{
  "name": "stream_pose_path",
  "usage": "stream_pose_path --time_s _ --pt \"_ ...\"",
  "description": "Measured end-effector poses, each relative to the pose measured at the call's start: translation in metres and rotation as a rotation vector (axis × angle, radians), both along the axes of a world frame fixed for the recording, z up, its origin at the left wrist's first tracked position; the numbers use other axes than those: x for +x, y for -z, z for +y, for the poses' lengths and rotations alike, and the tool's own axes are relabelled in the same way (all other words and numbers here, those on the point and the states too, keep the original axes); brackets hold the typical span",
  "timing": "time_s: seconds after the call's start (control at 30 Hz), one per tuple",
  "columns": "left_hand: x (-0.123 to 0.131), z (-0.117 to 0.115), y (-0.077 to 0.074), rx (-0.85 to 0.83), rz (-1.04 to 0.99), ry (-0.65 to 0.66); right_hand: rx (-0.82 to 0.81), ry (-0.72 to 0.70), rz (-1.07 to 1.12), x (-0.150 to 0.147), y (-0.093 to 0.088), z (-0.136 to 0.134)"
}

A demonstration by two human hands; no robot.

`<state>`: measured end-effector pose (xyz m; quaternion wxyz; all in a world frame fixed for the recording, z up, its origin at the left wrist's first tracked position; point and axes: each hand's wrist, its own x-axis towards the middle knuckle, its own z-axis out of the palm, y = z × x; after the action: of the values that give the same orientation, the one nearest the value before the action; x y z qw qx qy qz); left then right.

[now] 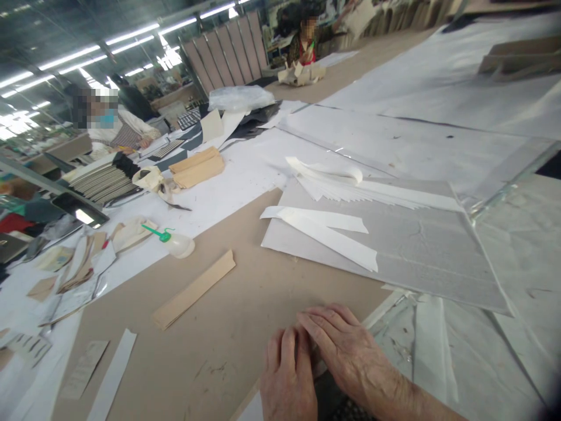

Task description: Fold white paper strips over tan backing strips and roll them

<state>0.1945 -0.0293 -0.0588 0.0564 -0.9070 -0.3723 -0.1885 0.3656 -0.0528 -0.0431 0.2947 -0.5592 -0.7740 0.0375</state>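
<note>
My left hand [288, 374] and my right hand [350, 351] are side by side at the near edge of the brown board [254, 298], fingers bent and touching. Between and under them a pale strip edge [319, 368] shows in part; what the fingers grip is mostly hidden. A white piece [252, 409] lies just left of my left hand. Ahead, white strips [328, 234] lie folded over a grey sheet [421, 245], with a stack of more white strips [372, 190] behind them. A tan strip [195, 289] rests on the board to the left.
A bottle with a green nozzle [179, 244] lies at the left, near scraps [83, 263] and a phone [79, 209]. Tan folded pieces [199, 166] are farther back. One person [125, 131] works at the left, another [307, 49] at the far end. Clear sheeting covers the right side.
</note>
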Motion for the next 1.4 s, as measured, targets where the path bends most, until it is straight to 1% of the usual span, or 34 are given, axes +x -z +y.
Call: stream_pose_path --time_s 0.07,0.1,0.17,0.23,0.3,0.37,0.47,0.53,0.57,0.63,0.7,0.77,0.87,1.0,1.23,1.4 --pt "-0.006 0.001 0.001 -0.017 -0.069 0.064 0.000 -0.006 -0.030 0.001 -0.001 0.000" --pt "-0.009 0.003 0.000 -0.052 -0.126 0.064 0.000 -0.011 -0.037 0.001 -0.002 0.001" --pt "-0.012 0.006 -0.003 -0.158 -0.249 -0.016 0.001 -0.023 -0.030 0.002 -0.002 0.001" --pt "-0.013 0.009 -0.008 -0.245 -0.315 -0.096 -0.003 -0.027 -0.004 0.003 -0.002 0.002" --pt "-0.010 0.012 -0.013 -0.268 -0.298 -0.074 -0.016 -0.024 0.019 0.003 -0.001 0.002" --pt "-0.005 0.014 -0.015 -0.235 -0.242 -0.025 -0.029 -0.026 0.027 0.003 0.000 0.002" --pt "-0.002 0.011 -0.014 -0.144 -0.138 0.015 -0.027 -0.030 0.027 0.002 0.003 0.002" --pt "-0.004 0.006 -0.013 -0.135 -0.108 0.030 -0.026 -0.026 0.036 0.002 0.003 0.001" --pt "-0.005 0.004 -0.012 -0.159 -0.129 0.034 -0.026 -0.022 0.042 0.002 0.003 0.001" --pt "-0.008 0.002 -0.013 -0.241 -0.235 0.020 -0.033 -0.019 0.054 0.001 0.003 0.001" --pt "-0.009 0.003 -0.015 -0.304 -0.350 -0.028 -0.037 -0.012 0.058 0.000 0.002 0.001" --pt "-0.008 0.006 -0.019 -0.306 -0.393 -0.080 -0.034 0.005 0.056 0.000 0.002 0.000" --pt "-0.003 0.014 -0.024 -0.244 -0.355 -0.077 -0.026 0.020 0.064 -0.001 0.003 0.000" --pt "0.006 0.020 -0.027 -0.171 -0.228 -0.040 -0.022 0.014 0.096 -0.002 0.002 0.000" --pt "0.011 0.021 -0.032 -0.084 -0.011 -0.046 0.036 0.010 0.128 0.001 0.003 -0.001" --pt "0.015 0.018 -0.031 -0.004 0.043 -0.063 0.077 -0.008 0.104 0.005 0.009 -0.003"
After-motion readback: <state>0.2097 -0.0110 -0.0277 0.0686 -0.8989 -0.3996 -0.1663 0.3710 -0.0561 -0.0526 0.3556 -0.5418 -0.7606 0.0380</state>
